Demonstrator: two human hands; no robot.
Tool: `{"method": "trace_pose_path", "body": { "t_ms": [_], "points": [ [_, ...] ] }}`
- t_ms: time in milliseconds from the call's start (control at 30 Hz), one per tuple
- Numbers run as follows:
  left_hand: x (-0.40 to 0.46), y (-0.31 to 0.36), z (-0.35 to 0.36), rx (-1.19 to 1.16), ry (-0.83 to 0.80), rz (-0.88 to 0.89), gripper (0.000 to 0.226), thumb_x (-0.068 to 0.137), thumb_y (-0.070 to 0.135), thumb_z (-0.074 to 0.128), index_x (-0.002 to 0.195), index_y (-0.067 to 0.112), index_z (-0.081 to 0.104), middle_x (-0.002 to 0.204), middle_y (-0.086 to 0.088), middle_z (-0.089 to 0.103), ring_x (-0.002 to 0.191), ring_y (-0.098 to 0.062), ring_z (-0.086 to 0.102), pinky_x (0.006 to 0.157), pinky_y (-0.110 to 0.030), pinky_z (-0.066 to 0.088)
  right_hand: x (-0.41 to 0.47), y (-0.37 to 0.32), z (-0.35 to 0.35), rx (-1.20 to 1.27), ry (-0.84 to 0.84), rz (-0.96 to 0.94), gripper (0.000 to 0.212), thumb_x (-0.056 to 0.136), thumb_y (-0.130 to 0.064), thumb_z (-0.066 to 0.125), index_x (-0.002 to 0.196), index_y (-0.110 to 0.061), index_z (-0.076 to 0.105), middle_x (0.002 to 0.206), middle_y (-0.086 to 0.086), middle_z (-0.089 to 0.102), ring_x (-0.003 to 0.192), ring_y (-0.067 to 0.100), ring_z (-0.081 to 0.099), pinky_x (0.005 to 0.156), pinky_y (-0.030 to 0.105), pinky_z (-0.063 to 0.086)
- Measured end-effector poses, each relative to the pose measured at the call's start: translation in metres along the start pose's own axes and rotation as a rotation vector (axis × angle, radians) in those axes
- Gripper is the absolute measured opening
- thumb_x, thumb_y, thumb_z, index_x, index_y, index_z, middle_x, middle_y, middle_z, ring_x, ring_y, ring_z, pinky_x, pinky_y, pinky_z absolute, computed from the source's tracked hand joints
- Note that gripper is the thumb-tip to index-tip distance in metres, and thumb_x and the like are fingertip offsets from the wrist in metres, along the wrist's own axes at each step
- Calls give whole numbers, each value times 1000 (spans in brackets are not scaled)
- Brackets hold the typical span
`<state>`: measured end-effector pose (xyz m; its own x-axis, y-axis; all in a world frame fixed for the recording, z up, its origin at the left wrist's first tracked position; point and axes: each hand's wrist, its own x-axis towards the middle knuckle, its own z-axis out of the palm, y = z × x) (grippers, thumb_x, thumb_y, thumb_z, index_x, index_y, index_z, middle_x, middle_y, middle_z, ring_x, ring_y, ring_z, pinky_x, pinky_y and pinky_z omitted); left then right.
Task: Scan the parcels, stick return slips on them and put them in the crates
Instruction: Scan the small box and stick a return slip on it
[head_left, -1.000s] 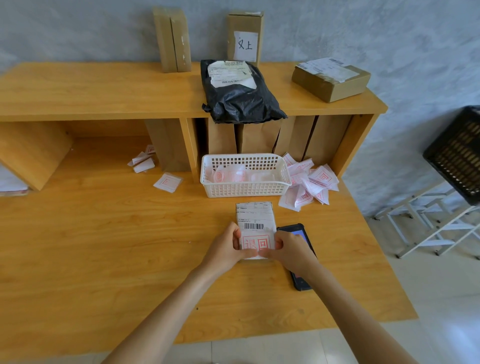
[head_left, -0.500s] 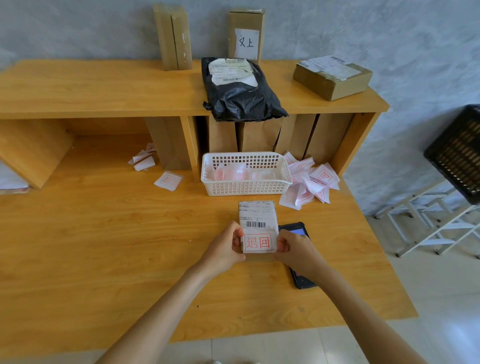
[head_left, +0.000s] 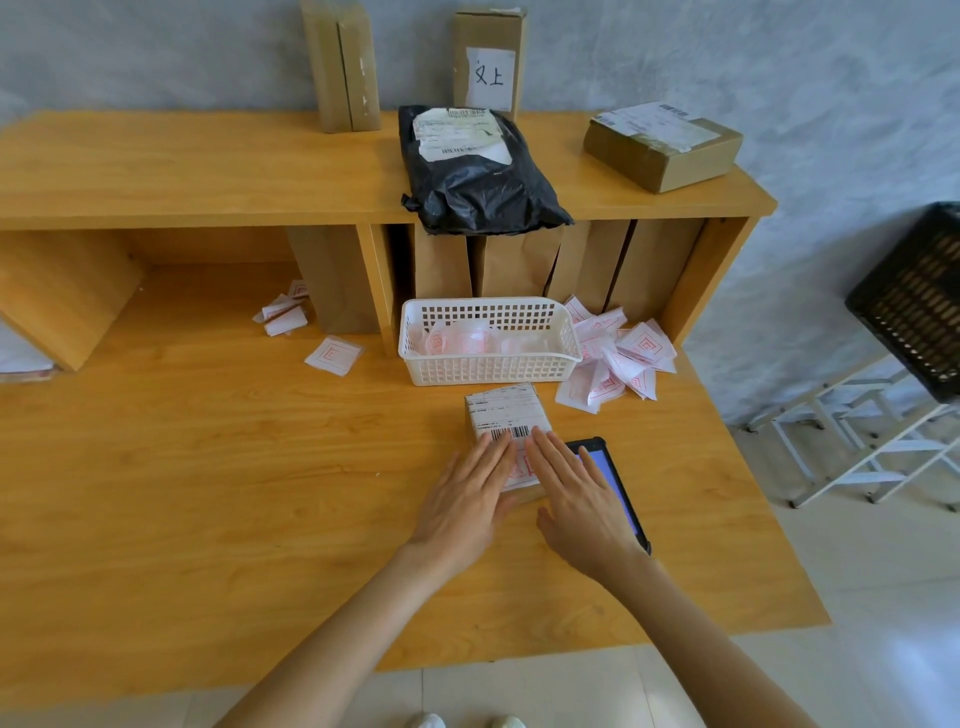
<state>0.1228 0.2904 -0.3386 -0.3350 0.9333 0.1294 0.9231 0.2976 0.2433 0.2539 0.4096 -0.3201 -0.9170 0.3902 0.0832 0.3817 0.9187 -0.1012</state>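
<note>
Both hands flat with straight fingers, left hand (head_left: 465, 496) and right hand (head_left: 576, 493) pressing the slip (head_left: 521, 467) onto the parcel (head_left: 506, 410), scanner (head_left: 605, 467) just right, white basket (head_left: 488, 364) behind

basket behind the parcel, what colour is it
White plastic basket with a square grid of holes, clearest in the head view.

Parcel (head_left: 506, 415) on desk (head_left: 208, 493), before basket (head_left: 488, 364); scanner (head_left: 610, 478) right of parcel; slips (head_left: 618, 353) right of basket; crate (head_left: 919, 301) far right.
</note>
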Motion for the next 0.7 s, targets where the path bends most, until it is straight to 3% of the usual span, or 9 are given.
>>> {"method": "trace_pose_path", "body": {
  "t_ms": [100,233,267,333,400,467,533,600,700],
  "points": [
    [-1,-6,-1,8,-93,23,63,104,37,36,149,23,-5,159,9,-6,148,-11,-8,121,-38,9,4,1,1,-24,-30,12,93,56,-9,79,142,-7,46,149,9,42,138,23,39,107,46,35],
    [-2,-8,-8,51,-120,24,60,105,40,29,150,26,-8,159,11,-11,147,-9,-13,121,-37,3,2,3,4,2,-40,36,94,59,-5,77,146,-8,40,152,8,38,140,23,35,107,47,35],
    [-3,-10,-8,61,-111,30,59,103,41,28,153,25,-1,161,9,-4,148,-10,-6,120,-39,10,1,4,2,20,-41,58,93,66,-6,73,149,-9,32,155,7,31,142,23,28,110,46,31],
    [-5,-15,-7,66,-91,20,60,98,43,29,153,21,20,160,5,17,147,-14,13,114,-41,28,-1,8,0,65,-56,79,86,87,-8,55,152,-15,-1,160,-2,-2,147,19,1,120,44,14],
    [-7,-21,-6,50,-102,28,61,97,41,35,153,22,22,160,6,18,147,-15,14,113,-42,27,-3,13,0,87,-104,88,78,95,-10,42,147,-20,-16,155,-8,-18,146,16,-14,122,42,6],
    [-9,-24,-7,25,-102,38,63,98,42,35,154,26,10,161,10,5,148,-13,0,118,-40,16,-3,12,-1,111,-73,129,76,96,-13,46,152,-18,-6,159,-3,-8,148,18,-5,122,44,14],
    [-10,-26,-13,28,-137,34,61,96,50,17,152,30,0,158,15,-9,145,-8,-16,121,-37,3,-2,14,-5,140,-93,202,73,98,-20,46,155,-16,1,162,0,-1,150,17,0,121,39,16],
    [-9,-28,-22,-29,-135,15,68,91,59,7,153,30,9,158,16,-6,145,-5,-16,122,-37,4,1,21,-11,171,-95,252,72,99,-24,46,155,-17,2,163,-1,-2,150,15,-1,120,32,14],
    [-2,-29,-35,-252,-24,-132,56,99,55,31,150,30,31,160,13,5,146,-5,-1,118,-32,12,10,36,-23,180,-102,273,73,98,-22,49,155,-19,4,163,0,1,150,17,1,119,33,18]
  ]
}}
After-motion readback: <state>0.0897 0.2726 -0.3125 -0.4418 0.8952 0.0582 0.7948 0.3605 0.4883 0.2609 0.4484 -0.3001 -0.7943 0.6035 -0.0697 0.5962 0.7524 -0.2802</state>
